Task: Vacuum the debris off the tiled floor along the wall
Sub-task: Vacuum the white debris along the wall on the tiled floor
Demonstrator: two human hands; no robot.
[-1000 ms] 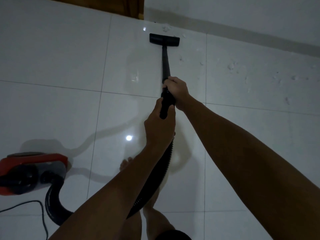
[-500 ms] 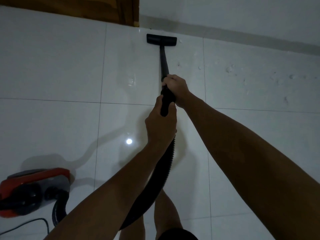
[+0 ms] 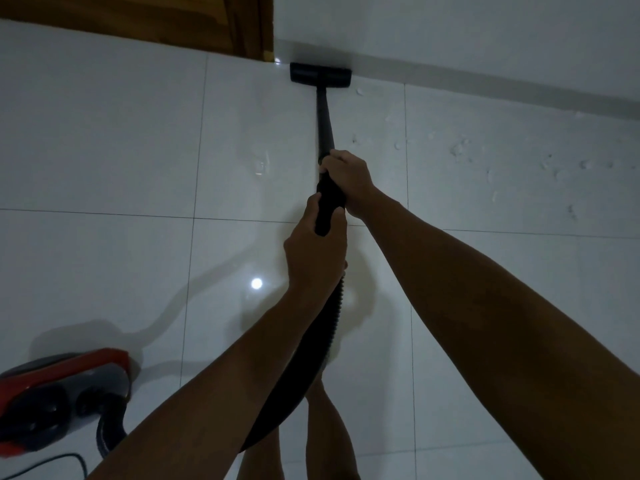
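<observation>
We have pushed the flat black vacuum floor head (image 3: 320,75) up against the wall's foot, both our left hand (image 3: 313,252) and right hand (image 3: 348,180) gripping the black wand (image 3: 325,123), with white debris flecks (image 3: 460,150) left along the white tiled floor (image 3: 104,150) rightward.

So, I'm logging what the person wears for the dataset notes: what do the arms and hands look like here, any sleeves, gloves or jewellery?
Both forearms are bare right up to the frame edge, with no sleeves in view. The left hand and right hand wear no gloves, and no watch, ring or wristband shows. The light is dim, so small details could be missed.

hands x2 (image 3: 315,258) | vac x1 (image 3: 62,400) | wand x1 (image 3: 325,123) | hose x1 (image 3: 304,368)
</observation>
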